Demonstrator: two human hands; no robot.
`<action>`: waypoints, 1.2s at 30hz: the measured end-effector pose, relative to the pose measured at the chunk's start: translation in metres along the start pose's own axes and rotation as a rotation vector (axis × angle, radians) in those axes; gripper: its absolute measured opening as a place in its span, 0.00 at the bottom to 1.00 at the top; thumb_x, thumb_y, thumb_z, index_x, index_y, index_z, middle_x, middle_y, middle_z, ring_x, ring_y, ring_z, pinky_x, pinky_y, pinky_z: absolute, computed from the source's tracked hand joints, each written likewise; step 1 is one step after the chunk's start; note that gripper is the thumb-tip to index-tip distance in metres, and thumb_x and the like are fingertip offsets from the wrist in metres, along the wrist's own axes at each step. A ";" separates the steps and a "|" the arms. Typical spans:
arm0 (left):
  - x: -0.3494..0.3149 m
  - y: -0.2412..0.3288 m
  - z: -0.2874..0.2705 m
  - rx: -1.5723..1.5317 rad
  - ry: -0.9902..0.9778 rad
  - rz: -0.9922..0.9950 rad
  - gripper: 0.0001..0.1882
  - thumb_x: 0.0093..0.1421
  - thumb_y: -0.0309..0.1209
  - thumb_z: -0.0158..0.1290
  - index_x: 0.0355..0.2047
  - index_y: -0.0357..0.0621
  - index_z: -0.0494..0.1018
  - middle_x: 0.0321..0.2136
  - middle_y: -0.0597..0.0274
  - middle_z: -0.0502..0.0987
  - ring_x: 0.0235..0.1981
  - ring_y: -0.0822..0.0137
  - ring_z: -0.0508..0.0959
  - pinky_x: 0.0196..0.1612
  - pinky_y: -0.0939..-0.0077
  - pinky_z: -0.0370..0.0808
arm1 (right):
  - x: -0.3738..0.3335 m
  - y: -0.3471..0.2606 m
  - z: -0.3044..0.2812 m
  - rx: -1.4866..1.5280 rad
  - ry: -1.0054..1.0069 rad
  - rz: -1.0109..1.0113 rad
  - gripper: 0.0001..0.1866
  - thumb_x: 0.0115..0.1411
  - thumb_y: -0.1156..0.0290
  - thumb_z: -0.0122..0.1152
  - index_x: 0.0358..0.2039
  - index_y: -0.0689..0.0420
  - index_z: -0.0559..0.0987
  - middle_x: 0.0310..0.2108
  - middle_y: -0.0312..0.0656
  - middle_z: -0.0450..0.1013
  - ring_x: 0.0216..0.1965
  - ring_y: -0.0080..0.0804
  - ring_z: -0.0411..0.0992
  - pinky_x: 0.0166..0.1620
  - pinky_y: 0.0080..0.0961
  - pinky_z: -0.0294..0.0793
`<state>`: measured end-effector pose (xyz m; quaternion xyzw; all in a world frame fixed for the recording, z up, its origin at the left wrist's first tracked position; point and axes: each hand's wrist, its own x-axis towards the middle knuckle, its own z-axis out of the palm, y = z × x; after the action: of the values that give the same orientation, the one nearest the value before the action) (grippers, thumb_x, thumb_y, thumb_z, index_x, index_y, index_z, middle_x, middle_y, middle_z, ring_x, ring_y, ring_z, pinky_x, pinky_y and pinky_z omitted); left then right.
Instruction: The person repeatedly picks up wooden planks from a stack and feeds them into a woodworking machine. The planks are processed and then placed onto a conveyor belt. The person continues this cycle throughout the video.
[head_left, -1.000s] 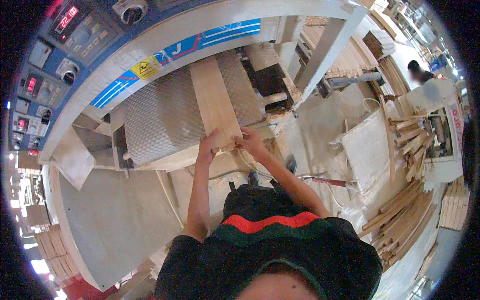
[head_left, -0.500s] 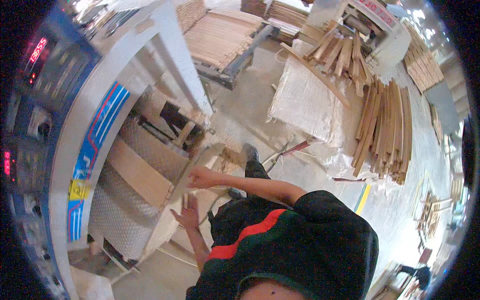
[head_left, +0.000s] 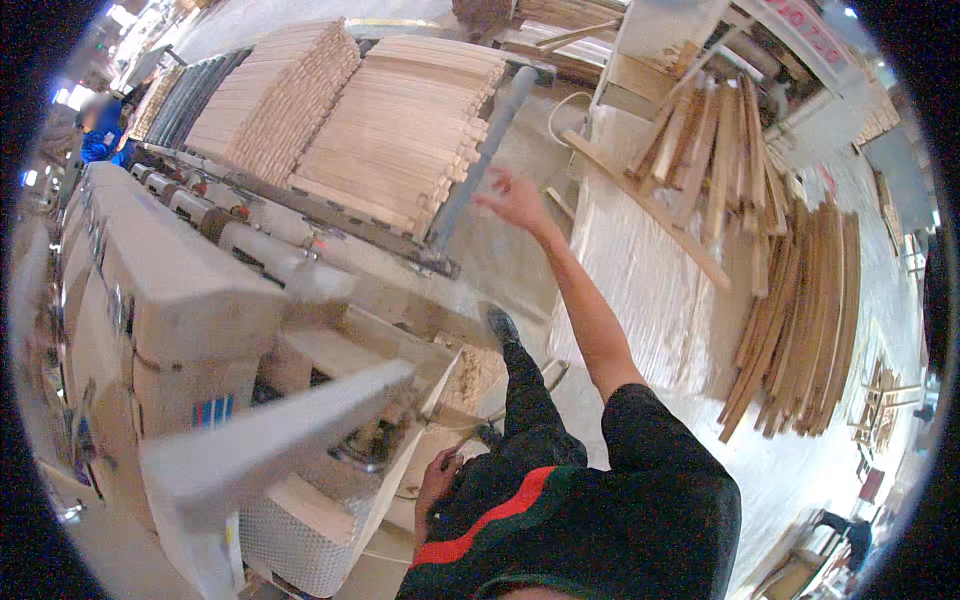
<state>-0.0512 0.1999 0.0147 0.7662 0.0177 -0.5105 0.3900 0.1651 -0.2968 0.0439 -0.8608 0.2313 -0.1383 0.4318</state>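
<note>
My right hand [head_left: 515,203] is stretched out ahead at the end of a raised forearm. Its fingers are apart and slightly blurred, and nothing shows in them. In the picture it is nearest to the stack of pale wooden strips [head_left: 400,120] and the grey roller bar [head_left: 492,145] at the end of that stack. My left hand [head_left: 437,480] is low beside my thigh, next to the machine table's edge. Its fingers are curled, and whatever may be in them is too small to make out. A curved wooden board [head_left: 315,505] lies on the textured metal plate [head_left: 290,545].
A beige machine [head_left: 200,300] stands on the left, its panel [head_left: 280,430] swung outward. Brown wooden strips [head_left: 800,320] lie on a wrapped pallet stack [head_left: 645,290] to the right. Wood scraps fill a box [head_left: 470,380]. A person in blue [head_left: 100,140] is far left.
My right hand has left the machine table and reached forward toward the strip stacks. My left hand has dropped toward my thigh, its fingers curling. The view has turned, bringing more stacks in.
</note>
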 end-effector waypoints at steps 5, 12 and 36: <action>0.039 0.062 -0.006 -0.067 0.090 -0.047 0.23 0.59 0.41 0.52 0.51 0.41 0.67 0.39 0.54 0.76 0.41 0.66 0.75 0.46 0.73 0.70 | 0.205 0.037 -0.011 -0.371 0.132 -0.090 0.47 0.41 0.43 0.67 0.57 0.55 0.63 0.49 0.55 0.67 0.52 0.49 0.65 0.54 0.40 0.64; 0.062 0.149 0.002 -0.452 0.047 -0.182 0.29 0.58 0.38 0.54 0.57 0.43 0.60 0.48 0.50 0.72 0.45 0.64 0.74 0.48 0.71 0.71 | 0.388 0.065 -0.016 -0.789 -0.018 -0.184 0.59 0.33 0.35 0.67 0.63 0.47 0.52 0.58 0.57 0.57 0.59 0.58 0.55 0.58 0.57 0.53; 0.291 0.306 0.005 -1.320 -0.270 0.131 0.35 0.62 0.57 0.35 0.58 0.43 0.59 0.51 0.53 0.69 0.52 0.55 0.69 0.58 0.59 0.61 | 0.058 -0.024 0.016 -0.340 -0.136 0.357 0.68 0.29 0.44 0.71 0.64 0.60 0.43 0.56 0.65 0.55 0.57 0.64 0.53 0.59 0.57 0.49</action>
<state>0.2142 -0.1239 -0.0402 0.2966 0.2302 -0.4591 0.8052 0.2278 -0.3035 0.0564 -0.8739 0.3700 0.0390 0.3130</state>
